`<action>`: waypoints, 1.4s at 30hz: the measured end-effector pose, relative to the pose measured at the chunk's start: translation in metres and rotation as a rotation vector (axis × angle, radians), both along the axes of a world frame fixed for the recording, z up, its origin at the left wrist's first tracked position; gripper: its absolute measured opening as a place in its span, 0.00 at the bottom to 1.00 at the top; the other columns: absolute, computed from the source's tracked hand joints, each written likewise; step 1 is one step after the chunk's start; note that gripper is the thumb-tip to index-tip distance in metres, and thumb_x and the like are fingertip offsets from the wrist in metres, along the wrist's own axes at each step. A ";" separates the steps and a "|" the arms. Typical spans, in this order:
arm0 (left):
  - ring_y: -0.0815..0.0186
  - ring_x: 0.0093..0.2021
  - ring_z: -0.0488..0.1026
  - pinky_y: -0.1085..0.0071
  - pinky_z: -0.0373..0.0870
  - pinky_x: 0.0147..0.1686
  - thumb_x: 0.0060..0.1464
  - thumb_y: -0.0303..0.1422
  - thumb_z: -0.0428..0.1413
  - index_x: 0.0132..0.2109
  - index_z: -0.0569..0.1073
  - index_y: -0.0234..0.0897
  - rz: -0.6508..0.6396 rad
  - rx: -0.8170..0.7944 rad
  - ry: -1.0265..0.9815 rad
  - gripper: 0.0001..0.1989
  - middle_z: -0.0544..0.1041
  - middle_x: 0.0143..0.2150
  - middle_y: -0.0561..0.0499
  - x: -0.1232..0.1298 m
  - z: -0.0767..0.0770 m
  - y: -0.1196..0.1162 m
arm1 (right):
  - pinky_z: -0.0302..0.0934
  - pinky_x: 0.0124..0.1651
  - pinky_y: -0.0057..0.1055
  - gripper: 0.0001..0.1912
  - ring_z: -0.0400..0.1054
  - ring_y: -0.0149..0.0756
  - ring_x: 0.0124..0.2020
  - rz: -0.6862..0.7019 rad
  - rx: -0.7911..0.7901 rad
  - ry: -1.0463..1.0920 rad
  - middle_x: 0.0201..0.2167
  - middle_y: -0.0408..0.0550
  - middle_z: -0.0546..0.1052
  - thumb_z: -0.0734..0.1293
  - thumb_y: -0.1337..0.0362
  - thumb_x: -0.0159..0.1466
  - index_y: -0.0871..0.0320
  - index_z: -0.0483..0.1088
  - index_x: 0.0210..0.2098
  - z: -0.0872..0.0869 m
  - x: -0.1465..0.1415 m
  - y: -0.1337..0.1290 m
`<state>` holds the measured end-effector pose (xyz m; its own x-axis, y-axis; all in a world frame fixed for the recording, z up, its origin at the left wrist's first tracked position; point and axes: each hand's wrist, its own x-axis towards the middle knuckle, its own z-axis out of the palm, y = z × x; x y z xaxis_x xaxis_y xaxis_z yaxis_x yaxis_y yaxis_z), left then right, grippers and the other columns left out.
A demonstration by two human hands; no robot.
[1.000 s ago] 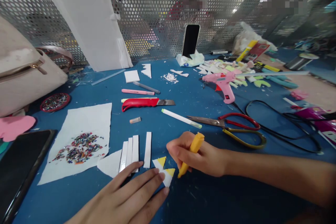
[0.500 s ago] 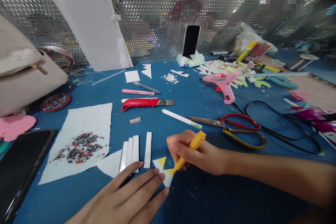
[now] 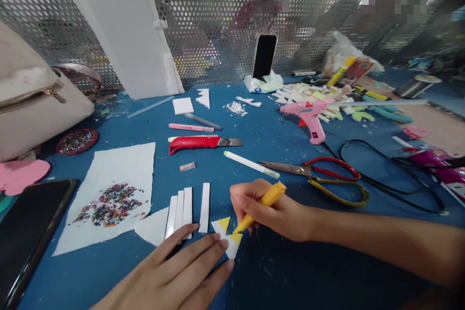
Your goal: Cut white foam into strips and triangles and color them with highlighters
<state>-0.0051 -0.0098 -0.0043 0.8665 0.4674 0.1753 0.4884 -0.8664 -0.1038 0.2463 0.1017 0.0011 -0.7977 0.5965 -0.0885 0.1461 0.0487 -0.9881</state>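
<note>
Across the blue table (image 3: 254,126), well beyond both hands, lie a red utility knife (image 3: 203,143), scissors (image 3: 319,177) and a pink glue gun (image 3: 308,114). Just past the left hand (image 3: 174,276), white strips (image 3: 185,208) lie side by side. That hand lies flat with fingers spread, pinning the white zigzag cutout (image 3: 227,237). The right hand (image 3: 269,210) grips a yellow marker (image 3: 259,206), its tip touching the cutout's point. Colouring the points looks under way; filling the remaining white would call for short, steady strokes.
</note>
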 end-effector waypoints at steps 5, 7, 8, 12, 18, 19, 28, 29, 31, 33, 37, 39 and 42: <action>0.63 0.68 0.60 0.55 0.30 0.73 0.76 0.33 0.37 0.68 0.66 0.42 0.029 -0.007 -0.059 0.22 0.70 0.66 0.54 0.002 -0.002 -0.002 | 0.56 0.23 0.22 0.30 0.62 0.26 0.21 0.033 0.005 0.000 0.21 0.42 0.66 0.59 0.43 0.72 0.61 0.64 0.24 0.001 0.000 0.000; 0.63 0.68 0.61 0.55 0.30 0.73 0.76 0.33 0.37 0.68 0.66 0.41 0.018 -0.007 -0.047 0.22 0.70 0.66 0.54 0.002 -0.002 -0.001 | 0.57 0.24 0.22 0.30 0.63 0.26 0.22 0.001 -0.004 0.015 0.22 0.42 0.67 0.59 0.43 0.71 0.62 0.65 0.25 0.001 0.000 0.000; 0.62 0.68 0.61 0.54 0.30 0.73 0.76 0.34 0.37 0.68 0.65 0.41 0.008 -0.002 -0.034 0.22 0.70 0.66 0.53 0.002 -0.002 0.000 | 0.57 0.24 0.22 0.30 0.63 0.26 0.21 0.003 -0.003 0.006 0.22 0.42 0.67 0.60 0.43 0.71 0.62 0.65 0.25 0.001 0.000 0.000; 0.62 0.68 0.60 0.53 0.29 0.73 0.76 0.34 0.37 0.69 0.64 0.41 -0.006 0.008 -0.005 0.22 0.69 0.67 0.53 0.000 0.001 0.001 | 0.57 0.23 0.22 0.31 0.62 0.26 0.21 0.013 -0.015 -0.011 0.21 0.42 0.66 0.60 0.43 0.71 0.62 0.64 0.24 0.001 -0.001 0.001; 0.63 0.68 0.62 0.54 0.28 0.73 0.76 0.36 0.37 0.68 0.65 0.41 0.005 0.010 -0.022 0.22 0.70 0.66 0.54 0.001 0.001 0.001 | 0.56 0.23 0.22 0.30 0.62 0.25 0.21 0.024 -0.007 -0.001 0.21 0.41 0.66 0.60 0.44 0.71 0.61 0.65 0.24 0.001 0.000 0.000; 0.63 0.68 0.61 0.54 0.29 0.73 0.76 0.35 0.36 0.68 0.65 0.42 0.014 0.003 -0.030 0.22 0.70 0.66 0.54 0.001 0.001 0.000 | 0.57 0.23 0.22 0.30 0.62 0.25 0.21 0.009 -0.009 0.008 0.21 0.42 0.66 0.60 0.44 0.71 0.61 0.65 0.24 0.001 0.000 -0.001; 0.64 0.67 0.63 0.55 0.30 0.73 0.76 0.32 0.37 0.68 0.66 0.41 0.011 0.004 -0.038 0.22 0.70 0.66 0.54 0.003 0.003 0.003 | 0.59 0.24 0.22 0.29 0.63 0.26 0.22 -0.017 -0.009 0.000 0.23 0.42 0.67 0.60 0.43 0.71 0.61 0.65 0.25 0.001 0.000 0.000; 0.65 0.66 0.65 0.56 0.30 0.73 0.76 0.32 0.37 0.67 0.67 0.41 0.019 0.008 -0.055 0.22 0.71 0.65 0.54 0.003 0.004 0.003 | 0.58 0.24 0.22 0.30 0.63 0.26 0.22 -0.008 -0.003 -0.010 0.22 0.42 0.66 0.60 0.43 0.71 0.61 0.65 0.25 0.001 0.000 0.000; 0.66 0.64 0.67 0.57 0.32 0.73 0.76 0.33 0.37 0.66 0.69 0.42 0.026 0.007 -0.077 0.22 0.73 0.64 0.54 0.004 0.004 0.003 | 0.56 0.23 0.22 0.30 0.60 0.26 0.21 0.010 0.006 -0.021 0.20 0.40 0.65 0.59 0.43 0.72 0.61 0.64 0.23 0.001 -0.001 0.001; 0.66 0.64 0.67 0.57 0.32 0.73 0.76 0.33 0.38 0.66 0.69 0.43 0.028 0.006 -0.084 0.21 0.73 0.64 0.54 0.003 0.003 0.002 | 0.55 0.23 0.22 0.31 0.60 0.25 0.21 0.004 -0.006 0.004 0.20 0.40 0.64 0.59 0.44 0.72 0.61 0.63 0.23 0.001 -0.001 0.001; 0.65 0.66 0.64 0.56 0.29 0.73 0.76 0.33 0.37 0.68 0.66 0.42 0.022 -0.004 -0.042 0.22 0.70 0.66 0.55 0.002 0.002 0.001 | 0.56 0.23 0.22 0.30 0.61 0.25 0.21 -0.006 0.002 0.050 0.21 0.41 0.65 0.58 0.45 0.73 0.61 0.64 0.23 0.001 0.000 0.000; 0.65 0.67 0.63 0.56 0.29 0.73 0.76 0.32 0.37 0.69 0.64 0.42 0.018 -0.013 -0.020 0.22 0.69 0.67 0.54 0.001 0.001 0.000 | 0.56 0.23 0.22 0.30 0.61 0.25 0.21 0.000 0.012 0.038 0.21 0.42 0.66 0.57 0.45 0.73 0.61 0.64 0.23 0.000 0.001 0.000; 0.65 0.66 0.64 0.55 0.30 0.73 0.76 0.31 0.36 0.68 0.65 0.42 0.034 -0.013 -0.050 0.22 0.70 0.66 0.54 0.002 -0.001 -0.001 | 0.55 0.22 0.22 0.30 0.61 0.25 0.20 0.020 0.031 0.014 0.20 0.42 0.66 0.57 0.45 0.73 0.61 0.63 0.23 0.001 0.002 0.001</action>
